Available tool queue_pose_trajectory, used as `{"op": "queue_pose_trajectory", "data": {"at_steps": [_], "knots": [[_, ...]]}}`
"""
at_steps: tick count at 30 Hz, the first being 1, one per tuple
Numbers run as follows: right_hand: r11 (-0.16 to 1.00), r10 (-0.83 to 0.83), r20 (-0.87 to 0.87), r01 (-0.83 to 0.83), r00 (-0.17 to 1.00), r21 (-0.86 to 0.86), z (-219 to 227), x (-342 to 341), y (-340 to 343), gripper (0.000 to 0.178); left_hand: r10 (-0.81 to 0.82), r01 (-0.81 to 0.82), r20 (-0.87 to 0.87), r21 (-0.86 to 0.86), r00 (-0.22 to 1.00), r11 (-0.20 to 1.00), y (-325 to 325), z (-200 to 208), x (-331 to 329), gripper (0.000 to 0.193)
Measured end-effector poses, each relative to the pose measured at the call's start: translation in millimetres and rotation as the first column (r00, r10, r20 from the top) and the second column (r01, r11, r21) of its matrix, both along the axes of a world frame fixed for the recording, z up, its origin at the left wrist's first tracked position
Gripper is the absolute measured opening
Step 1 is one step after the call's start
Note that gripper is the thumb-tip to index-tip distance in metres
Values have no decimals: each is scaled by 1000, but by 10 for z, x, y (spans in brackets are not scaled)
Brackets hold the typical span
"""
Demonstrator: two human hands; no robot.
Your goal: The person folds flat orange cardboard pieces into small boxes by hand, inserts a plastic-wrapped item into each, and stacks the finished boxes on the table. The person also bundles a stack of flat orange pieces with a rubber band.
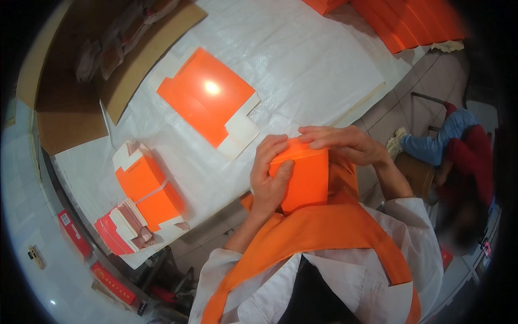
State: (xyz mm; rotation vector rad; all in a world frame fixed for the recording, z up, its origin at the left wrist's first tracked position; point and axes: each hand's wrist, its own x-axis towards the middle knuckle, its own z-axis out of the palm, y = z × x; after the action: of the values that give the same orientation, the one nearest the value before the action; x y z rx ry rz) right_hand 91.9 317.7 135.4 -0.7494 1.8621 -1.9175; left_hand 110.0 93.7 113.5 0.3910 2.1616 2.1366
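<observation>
White woven sheeting covers the bench [302, 59]. Near its front edge, an orange folded box [305, 181] sits between both hands. Left hand [270, 175] fingers clamped on the box's left side; right hand [345, 143] fingers pressed together on its top edge. Flat orange carton blank [208, 94] lies beyond the box; bundled blanks [143, 197] well left.

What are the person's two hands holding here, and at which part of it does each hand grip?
A folded orange box. The left hand clasps its left side; the right hand presses on its top edge.
</observation>
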Motion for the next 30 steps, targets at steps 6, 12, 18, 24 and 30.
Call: {"op": "queue_pose_trajectory", "data": {"at_steps": [6, 12, 18, 24, 30], "knots": [[992, -74, -56, 79, 996, 94, 38, 32, -44, 30, 50, -56, 119, 54, 992, 997, 27, -21, 81, 47], [963, -116, -128, 144, 985, 230, 63, 73, -80, 30, -37, 39, 27, -69, 999, 997, 1, -54, 65, 57], [911, 1, -345, 142, 938, 388, 114, 60, -32, 40, 7, -8, -19, -45, 1000, 999, 34, -124, 81, 48], [895, 77, -321, 77, 944, 440, 174, 41, -15, 49, 27, -35, -79, -94, 997, 995, 29, -89, 59, 31], [952, 43, -127, -3, 991, 305, 209, 55, 0, 42, 14, -16, -114, -16, 993, 1000, 20, -38, 75, 23]]}}
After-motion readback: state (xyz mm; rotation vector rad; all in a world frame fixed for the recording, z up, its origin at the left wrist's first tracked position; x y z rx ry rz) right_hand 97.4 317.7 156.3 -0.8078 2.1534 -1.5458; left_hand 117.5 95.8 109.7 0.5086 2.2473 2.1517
